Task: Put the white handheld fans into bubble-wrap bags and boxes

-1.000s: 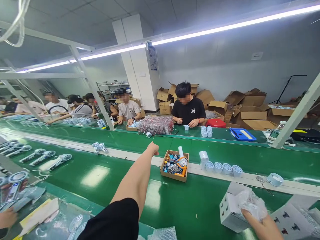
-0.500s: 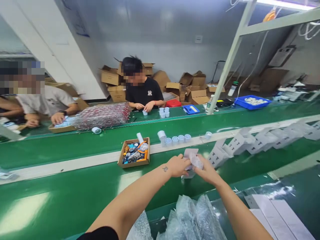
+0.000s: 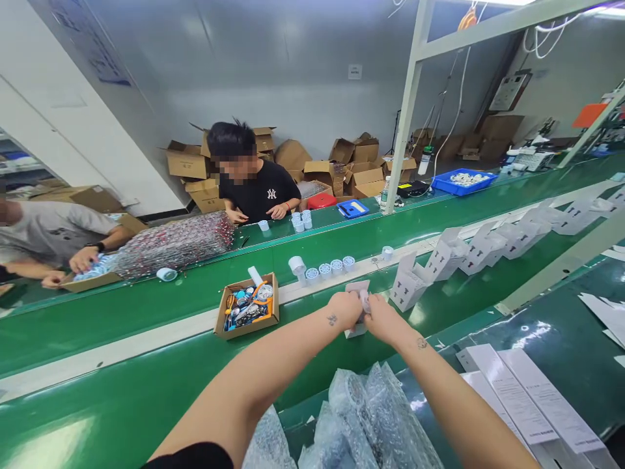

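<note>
My left hand (image 3: 346, 311) and my right hand (image 3: 383, 317) meet over a small open white box (image 3: 355, 331) on the green belt. The fingers of both are closed on a translucent wrapped item (image 3: 364, 300) at the box's opening, and my hands hide most of it. The box's flap stands up behind my left hand. Just right of my hands is another open white box (image 3: 407, 286), with a row of similar boxes reaching to the far right.
A cardboard tray of tools (image 3: 273, 317) sits left of my hands. White round parts (image 3: 325, 270) line the pale strip. Bubble-wrapped items (image 3: 361, 417) and flat white boxes (image 3: 532, 397) lie nearest me. Two people work across the belt; a metal post (image 3: 403, 137) rises beyond it.
My hands have drawn closer together and lower over the box, covering more of the wrapped item. The view has turned right. The person opposite has moved their hands apart, away from the cup.
</note>
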Demonstrator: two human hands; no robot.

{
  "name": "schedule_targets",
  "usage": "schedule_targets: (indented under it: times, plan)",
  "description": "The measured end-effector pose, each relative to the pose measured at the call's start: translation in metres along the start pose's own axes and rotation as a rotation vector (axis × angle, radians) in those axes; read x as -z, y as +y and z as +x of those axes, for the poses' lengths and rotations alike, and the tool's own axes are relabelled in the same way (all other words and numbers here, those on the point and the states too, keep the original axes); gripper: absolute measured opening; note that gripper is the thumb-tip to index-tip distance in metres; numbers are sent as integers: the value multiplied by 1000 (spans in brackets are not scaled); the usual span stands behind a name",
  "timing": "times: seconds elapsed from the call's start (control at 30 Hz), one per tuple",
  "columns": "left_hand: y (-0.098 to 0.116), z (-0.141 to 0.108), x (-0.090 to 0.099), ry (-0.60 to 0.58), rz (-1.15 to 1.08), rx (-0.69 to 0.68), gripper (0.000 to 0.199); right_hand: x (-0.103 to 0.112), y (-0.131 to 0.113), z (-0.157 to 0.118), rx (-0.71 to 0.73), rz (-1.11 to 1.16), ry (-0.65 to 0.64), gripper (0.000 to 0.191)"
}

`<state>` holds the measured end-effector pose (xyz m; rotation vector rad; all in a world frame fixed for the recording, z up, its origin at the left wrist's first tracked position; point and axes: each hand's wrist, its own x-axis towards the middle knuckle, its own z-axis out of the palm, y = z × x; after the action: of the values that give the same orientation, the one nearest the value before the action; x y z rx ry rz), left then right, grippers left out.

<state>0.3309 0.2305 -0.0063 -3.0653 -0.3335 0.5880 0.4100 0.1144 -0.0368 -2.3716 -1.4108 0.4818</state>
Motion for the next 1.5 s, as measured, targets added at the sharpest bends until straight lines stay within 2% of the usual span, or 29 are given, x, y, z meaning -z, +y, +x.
schedule_targets:
  times: [0.1, 0.17, 0.3, 0.37, 0.4, 0.47, 0.5, 0.53, 0.57, 0.63, 0.67, 0.73, 0.8, 0.83, 0.9, 0.97, 1.03, 1.1, 1.2, 1.3, 1.37, 1.43, 1.5]
  plan:
    - [-8, -20, -3, 70, -12, -20, 33, 0, -7, 2, -40, -14, -27, 33]
    - [-12, -32, -9, 99, -21, 21, 25, -1, -15, 9, -41, -5, -46, 33]
    - [-14, -43, -29, 127, -65, 136, 37, 17, -21, 19, -5, 101, -49, 40]
    - [-13, -41, -38, 168, -147, 168, 40, 34, -6, 2, 1, 169, 9, 38]
    - [-13, -39, -42, 197, -208, 184, 37, 41, 6, -16, -14, 193, 51, 37]
    - [-12, -37, -44, 237, -339, 215, 35, 47, 38, -70, -114, 211, 149, 36]
    - [-11, -38, -43, 232, -389, 226, 38, 44, 56, -104, -190, 203, 186, 36]
    - [-9, -41, -41, 214, -421, 231, 45, 37, 75, -140, -329, 187, 237, 33]
    - [-6, -47, -37, 204, -443, 233, 51, 26, 93, -175, -489, 135, 244, 34]
    - [7, -67, -30, 234, -472, 215, 53, -5, 126, -235, -760, -11, 182, 49]
    - [16, -79, -28, 265, -476, 174, 46, -23, 138, -256, -840, -66, 152, 60]
    - [42, -104, -29, 286, -427, -21, 30, -53, 150, -277, -861, -130, 108, 79]
    - [73, -123, -40, 227, -288, -332, 26, -71, 148, -279, -815, -127, 76, 80]
    - [87, -130, -49, 199, -191, -463, 25, -73, 143, -277, -791, -114, 69, 77]
    - [109, -135, -72, 173, 21, -573, 33, -66, 128, -272, -761, -97, 71, 69]
    - [122, -134, -95, 185, 192, -536, 38, -47, 113, -272, -727, -115, 104, 66]
    - [127, -130, -110, 201, 290, -515, 32, -23, 99, -277, -664, -178, 146, 64]
    - [128, -128, -115, 221, 326, -551, 27, 0, 88, -279, -560, -284, 183, 63]
    - [130, -126, -109, 191, 321, -634, 19, 24, 80, -266, -331, -447, 175, 56]
    - [131, -124, -100, 139, 297, -646, 18, 33, 84, -238, -32, -488, 99, 49]
    - [132, -122, -98, 88, 297, -582, 38, 33, 90, -222, 139, -466, 69, 38]
    - [133, -118, -96, 15, 308, -532, 57, 31, 95, -215, 237, -480, 93, 26]
    - [138, -113, -96, -57, 326, -515, 61, 27, 94, -217, 258, -538, 128, 25]
